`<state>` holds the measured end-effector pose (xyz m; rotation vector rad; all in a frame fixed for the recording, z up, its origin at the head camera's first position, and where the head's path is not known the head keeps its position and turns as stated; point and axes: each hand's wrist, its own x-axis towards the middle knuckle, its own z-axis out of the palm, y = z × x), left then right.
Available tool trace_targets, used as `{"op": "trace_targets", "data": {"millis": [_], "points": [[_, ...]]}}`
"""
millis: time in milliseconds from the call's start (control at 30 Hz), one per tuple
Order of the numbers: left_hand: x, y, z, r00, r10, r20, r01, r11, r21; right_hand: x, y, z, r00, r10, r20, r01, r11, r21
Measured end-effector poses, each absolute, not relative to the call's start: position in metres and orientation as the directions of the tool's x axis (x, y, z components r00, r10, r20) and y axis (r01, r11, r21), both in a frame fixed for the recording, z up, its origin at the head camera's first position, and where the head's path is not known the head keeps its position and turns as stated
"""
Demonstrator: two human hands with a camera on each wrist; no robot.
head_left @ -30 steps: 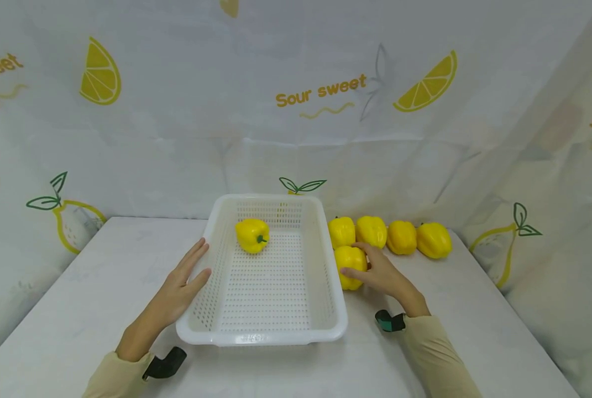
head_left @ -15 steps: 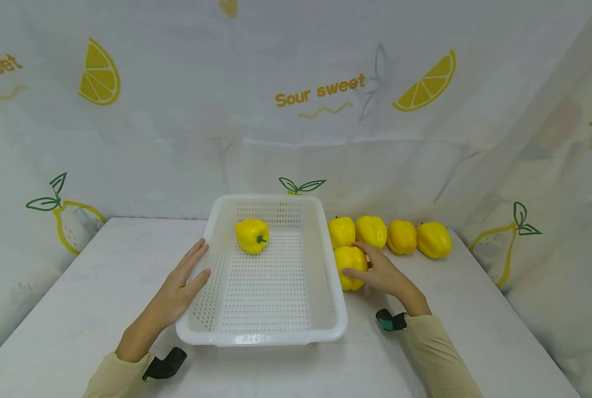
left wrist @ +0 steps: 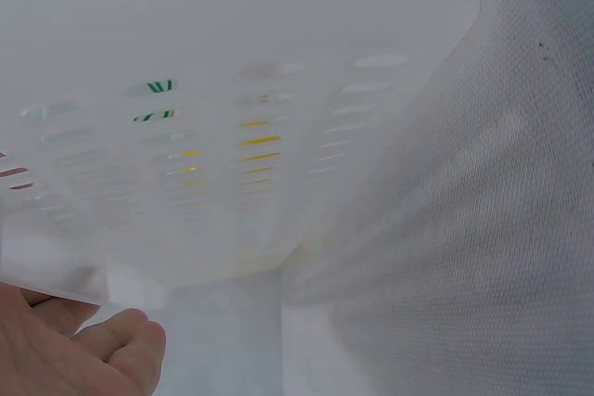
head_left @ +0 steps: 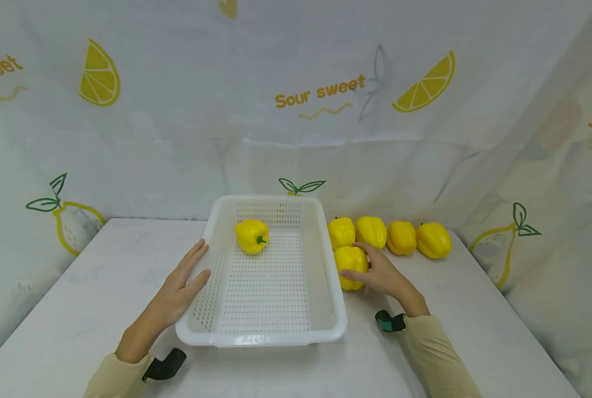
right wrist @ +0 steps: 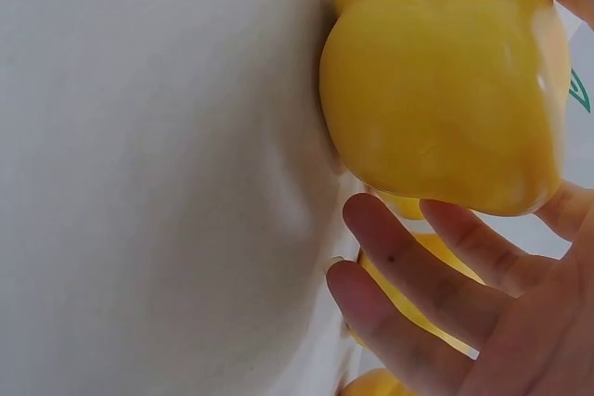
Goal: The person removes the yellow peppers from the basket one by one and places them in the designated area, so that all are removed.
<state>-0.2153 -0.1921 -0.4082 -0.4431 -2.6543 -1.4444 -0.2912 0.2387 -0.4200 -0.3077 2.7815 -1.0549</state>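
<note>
A white perforated plastic basket (head_left: 261,338) stands on the table with one yellow bell pepper (head_left: 252,236) lying inside, its green stem toward the front right. My left hand (head_left: 178,290) holds the basket's left rim, thumb over the top; the left wrist view shows fingers (left wrist: 130,345) curled below the rim. Against the basket's right side sits another yellow bell pepper (head_left: 350,260). My right hand (head_left: 382,273) grips it from the right, thumb in front and index finger behind. In the right wrist view the other fingers (right wrist: 436,289) spread beside this bell pepper (right wrist: 441,90), which still rests on the table.
Several more yellow bell peppers (head_left: 402,237) line the back of the table, right of the basket. A white cloth (head_left: 191,121) printed with lemons hangs behind. The white tabletop (head_left: 77,298) extends on both sides.
</note>
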Motion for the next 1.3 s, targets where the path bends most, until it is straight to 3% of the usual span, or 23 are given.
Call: {"op": "trace_targets", "data": {"millis": [1300], "points": [[-0.215,-0.192,-0.406,-0.954,0.21,0.215,0.295,0.51,0.808,-0.279,0.241,-0.396,-0.956,-0.284,0.071,-0.258,0.706,-0.659]]}}
